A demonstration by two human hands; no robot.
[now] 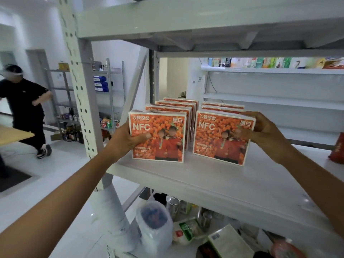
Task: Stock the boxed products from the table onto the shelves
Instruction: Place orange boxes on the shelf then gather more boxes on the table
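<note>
Head view.

- Left hand (128,140): gripping the left front box (158,144) by its left edge, thumb pressing on the printed face, other fingers hidden behind it.
- Right hand (260,131): clamping the right front box (219,144) at its upper right corner, thumb lying on the face.
- Both boxes are standing upright on the white shelf (204,179).
- Rear boxes (178,105) are queuing just beyond the fingers.

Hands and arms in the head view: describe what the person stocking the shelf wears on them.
The left hand and right hand are bare: no gloves, and no ring, watch or wristband shows. The left forearm and right forearm are uncovered to the frame's edge, so no sleeve is in view.
</note>
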